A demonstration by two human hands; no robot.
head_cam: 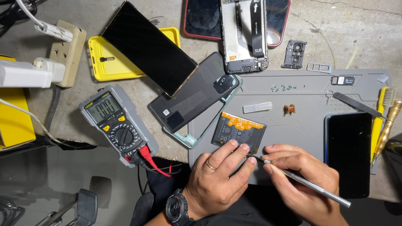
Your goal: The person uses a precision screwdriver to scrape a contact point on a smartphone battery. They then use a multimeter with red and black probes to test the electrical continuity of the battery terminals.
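Note:
My left hand (220, 175), with a ring and a black wristwatch, presses its fingertips on the near edge of a dark phone battery (236, 130) with an orange label, lying on the grey repair mat (301, 100). My right hand (303, 178) grips a thin metal tool (318, 189) like a pen, its tip at the battery's near right corner beside my left fingertips.
A grey multimeter (118, 125) with red and black leads sits at left. A dark phone back (194, 94), a black screen (148, 48), a yellow case (104, 62), an open phone frame (244, 35), a black phone (349, 152), small screws (284, 88) and brushes (387, 121) surround the mat.

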